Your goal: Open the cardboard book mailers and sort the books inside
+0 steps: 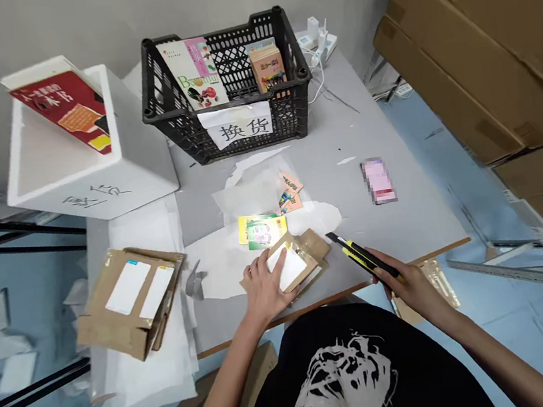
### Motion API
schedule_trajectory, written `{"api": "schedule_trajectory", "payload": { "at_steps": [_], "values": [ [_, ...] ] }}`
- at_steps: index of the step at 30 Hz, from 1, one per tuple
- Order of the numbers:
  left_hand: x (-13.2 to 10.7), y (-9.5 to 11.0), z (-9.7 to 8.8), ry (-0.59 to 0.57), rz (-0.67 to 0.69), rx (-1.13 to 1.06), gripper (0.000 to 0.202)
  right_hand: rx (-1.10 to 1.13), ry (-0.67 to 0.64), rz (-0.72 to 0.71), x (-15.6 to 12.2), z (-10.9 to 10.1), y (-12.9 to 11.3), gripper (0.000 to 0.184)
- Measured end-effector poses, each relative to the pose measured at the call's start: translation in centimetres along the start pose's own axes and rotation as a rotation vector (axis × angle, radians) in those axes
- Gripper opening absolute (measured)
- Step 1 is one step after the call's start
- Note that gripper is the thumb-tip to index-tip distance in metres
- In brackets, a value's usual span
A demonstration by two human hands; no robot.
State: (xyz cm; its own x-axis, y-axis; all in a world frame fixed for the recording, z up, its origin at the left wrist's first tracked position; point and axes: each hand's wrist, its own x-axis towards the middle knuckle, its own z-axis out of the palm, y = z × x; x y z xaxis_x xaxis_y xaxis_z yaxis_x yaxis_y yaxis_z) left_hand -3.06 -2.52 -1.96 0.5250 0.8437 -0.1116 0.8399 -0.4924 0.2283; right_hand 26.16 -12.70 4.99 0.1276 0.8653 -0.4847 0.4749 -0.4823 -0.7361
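Left hand point(266, 288) lies flat, fingers spread, on a kraft mailer point(311, 250) on the grey bench point(352, 199); beyond it, a black plastic crate point(289, 113) bears a paper sign point(241, 129) reading 换货; right hand point(408, 282) grips a yellow-and-black utility knife point(364, 256).

Knife point(362, 257): black and yellow plastic handle, slightly glossy; metal blade. Mailer point(314, 246): brown kraft paper, matt, rough along torn edges. Crate point(292, 116): black plastic, matt (moulded lattice walls). Foam box point(99, 201): white polystyrene, faintly grainy. Book point(192, 73): smooth, glossy paper cover.
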Motion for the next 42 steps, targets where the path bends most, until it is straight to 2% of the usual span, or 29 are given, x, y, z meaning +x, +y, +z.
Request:
{"api": "schedule_trajectory", "payload": {
  "at_steps": [2, 4, 8, 12, 15, 25, 32, 42],
  "values": [
    [-2.4, -1.0, 0.4, 0.043, -0.137, -0.009, 0.084, -0.009, -0.067, -0.02, 1.2, 1.2, -0.8, 0.047],
    [-4.2, -1.4, 1.2, 0.079, -0.213, -0.025, 0.084, -0.032, -0.14, -0.04, 2.8, 2.5, -1.8, 0.046],
    [-5.8, -0.9, 2.7, 0.127, -0.218, -0.065, 0.081, -0.093, -0.294, -0.071, 5.4, 4.6, -3.5, 0.045],
    [-6.5, -0.2, 3.7, 0.17, -0.246, -0.077, 0.081, -0.137, -0.358, -0.13, 6.6, 4.8, -4.3, 0.048],
    [-6.9, 0.0, 4.1, 0.156, -0.276, -0.077, 0.081, -0.153, -0.377, -0.144, 6.7, 4.4, -4.2, 0.047],
    [-6.2, 0.6, 3.7, 0.117, -0.3, -0.062, 0.078, -0.128, -0.469, -0.131, 7.3, 3.8, -2.9, 0.048],
    [-5.6, 0.9, 3.6, 0.101, -0.269, -0.043, 0.076, -0.137, -0.497, -0.177, 8.2, 3.5, -1.7, 0.048],
    [-3.9, 1.7, 3.1, 0.023, -0.268, -0.027, 0.076, -0.235, -0.384, -0.228, 8.3, 3.1, -1.0, 0.043]
  ]
}}
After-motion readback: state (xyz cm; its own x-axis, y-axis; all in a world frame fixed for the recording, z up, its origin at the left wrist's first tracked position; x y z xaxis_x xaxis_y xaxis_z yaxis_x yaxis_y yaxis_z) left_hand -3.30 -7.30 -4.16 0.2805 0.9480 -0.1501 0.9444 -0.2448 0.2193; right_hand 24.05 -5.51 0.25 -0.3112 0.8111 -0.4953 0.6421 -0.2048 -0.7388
